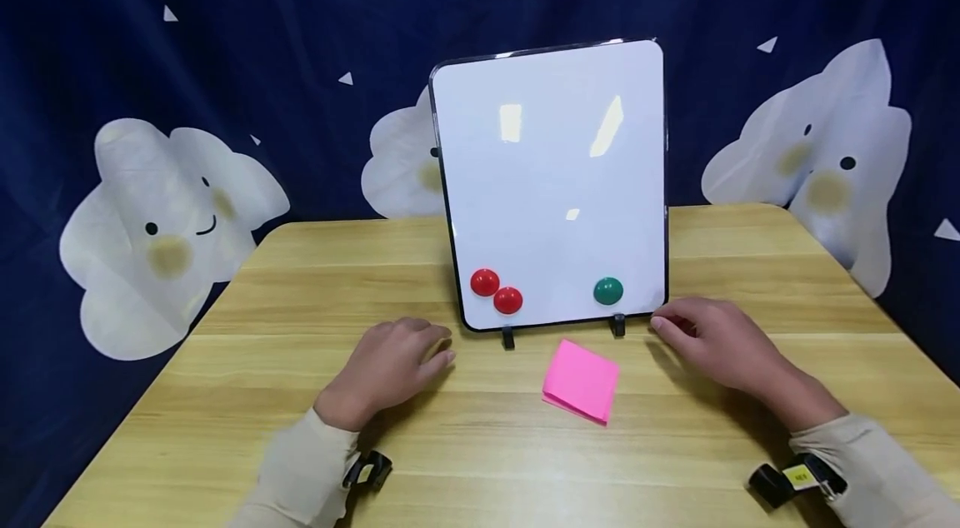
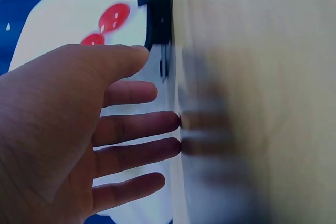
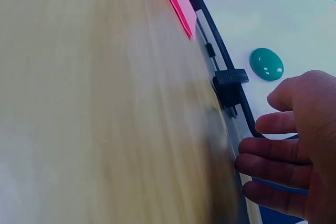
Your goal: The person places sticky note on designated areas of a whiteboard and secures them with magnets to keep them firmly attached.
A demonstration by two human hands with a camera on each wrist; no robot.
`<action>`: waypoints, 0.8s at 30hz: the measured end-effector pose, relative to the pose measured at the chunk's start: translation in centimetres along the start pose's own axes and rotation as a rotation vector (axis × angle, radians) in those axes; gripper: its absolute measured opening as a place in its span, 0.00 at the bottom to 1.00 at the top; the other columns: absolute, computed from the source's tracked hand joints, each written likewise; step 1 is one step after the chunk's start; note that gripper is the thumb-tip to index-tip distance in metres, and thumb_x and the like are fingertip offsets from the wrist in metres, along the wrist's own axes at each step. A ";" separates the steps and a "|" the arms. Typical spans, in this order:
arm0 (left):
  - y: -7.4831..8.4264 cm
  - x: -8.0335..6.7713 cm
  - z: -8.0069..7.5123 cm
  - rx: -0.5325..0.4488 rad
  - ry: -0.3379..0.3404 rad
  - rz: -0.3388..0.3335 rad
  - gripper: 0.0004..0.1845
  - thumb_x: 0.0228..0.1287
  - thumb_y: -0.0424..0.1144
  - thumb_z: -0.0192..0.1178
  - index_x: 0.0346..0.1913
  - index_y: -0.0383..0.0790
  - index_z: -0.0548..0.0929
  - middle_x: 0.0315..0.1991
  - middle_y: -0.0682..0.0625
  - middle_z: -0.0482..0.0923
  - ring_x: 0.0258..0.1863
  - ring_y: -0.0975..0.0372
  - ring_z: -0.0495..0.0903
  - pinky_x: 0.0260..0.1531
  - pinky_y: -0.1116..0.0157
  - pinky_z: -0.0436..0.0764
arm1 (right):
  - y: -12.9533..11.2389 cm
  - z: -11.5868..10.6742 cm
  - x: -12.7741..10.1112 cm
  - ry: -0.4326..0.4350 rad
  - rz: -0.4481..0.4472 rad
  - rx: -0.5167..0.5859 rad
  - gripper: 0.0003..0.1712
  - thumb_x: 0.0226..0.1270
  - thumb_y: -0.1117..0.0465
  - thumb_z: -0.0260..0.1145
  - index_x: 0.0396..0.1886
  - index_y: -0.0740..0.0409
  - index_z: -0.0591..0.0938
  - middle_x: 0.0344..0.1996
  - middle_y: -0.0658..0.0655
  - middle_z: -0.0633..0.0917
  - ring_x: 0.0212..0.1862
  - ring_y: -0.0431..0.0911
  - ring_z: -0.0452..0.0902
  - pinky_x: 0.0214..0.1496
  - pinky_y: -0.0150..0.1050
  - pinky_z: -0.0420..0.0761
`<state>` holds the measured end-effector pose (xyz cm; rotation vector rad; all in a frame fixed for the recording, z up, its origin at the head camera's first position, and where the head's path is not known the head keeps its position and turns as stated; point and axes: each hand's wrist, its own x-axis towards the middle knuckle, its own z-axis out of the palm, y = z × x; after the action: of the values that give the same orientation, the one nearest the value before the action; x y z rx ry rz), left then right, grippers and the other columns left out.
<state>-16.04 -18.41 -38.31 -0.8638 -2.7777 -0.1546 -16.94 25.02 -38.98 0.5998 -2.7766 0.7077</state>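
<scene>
A whiteboard (image 1: 555,203) with a thin black frame stands upright on the table, held by a black stand (image 3: 228,87). Two red round magnets (image 1: 497,291) sit at its lower left and a green round magnet (image 1: 608,291) at its lower right. In front of it lies a pink folded paper square (image 1: 581,382). My left hand (image 1: 393,366) is at the tabletop, left of the board's lower corner, fingers relaxed and holding nothing. Beside the board's lower right corner my right hand (image 1: 716,341) also holds nothing, its fingers loosely bent.
The wooden table (image 1: 480,470) reaches back to a dark blue curtain (image 1: 315,3) printed with white clouds and triangles. A black strap device (image 1: 367,471) is on the left wrist, and another one (image 1: 798,476) with a yellow label on the right.
</scene>
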 end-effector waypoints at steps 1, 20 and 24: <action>0.3 0.1 0.1 0.006 0.003 0.017 0.15 0.68 0.51 0.63 0.48 0.45 0.88 0.41 0.51 0.86 0.40 0.58 0.85 0.39 0.56 0.83 | -0.1 0.1 0.0 -0.001 -0.003 0.001 0.08 0.72 0.55 0.66 0.39 0.51 0.88 0.34 0.47 0.86 0.36 0.43 0.79 0.42 0.49 0.79; 4.9 2.8 0.2 0.085 -0.056 0.225 0.13 0.69 0.53 0.61 0.43 0.48 0.86 0.28 0.56 0.80 0.24 0.64 0.78 0.24 0.64 0.76 | -2.8 1.3 1.8 -0.057 0.000 0.010 0.05 0.70 0.57 0.67 0.35 0.50 0.87 0.25 0.41 0.80 0.29 0.40 0.72 0.36 0.42 0.75; 5.4 3.6 0.3 0.067 -0.058 0.246 0.12 0.69 0.52 0.61 0.39 0.49 0.85 0.25 0.57 0.77 0.23 0.65 0.76 0.21 0.67 0.73 | -3.2 1.4 1.9 -0.054 0.018 0.008 0.05 0.69 0.57 0.68 0.35 0.51 0.87 0.24 0.42 0.79 0.29 0.40 0.72 0.35 0.41 0.75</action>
<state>-15.92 -11.99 -37.48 -1.1989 -2.6815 0.0055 -17.39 21.09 -38.27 0.6053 -2.8331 0.7170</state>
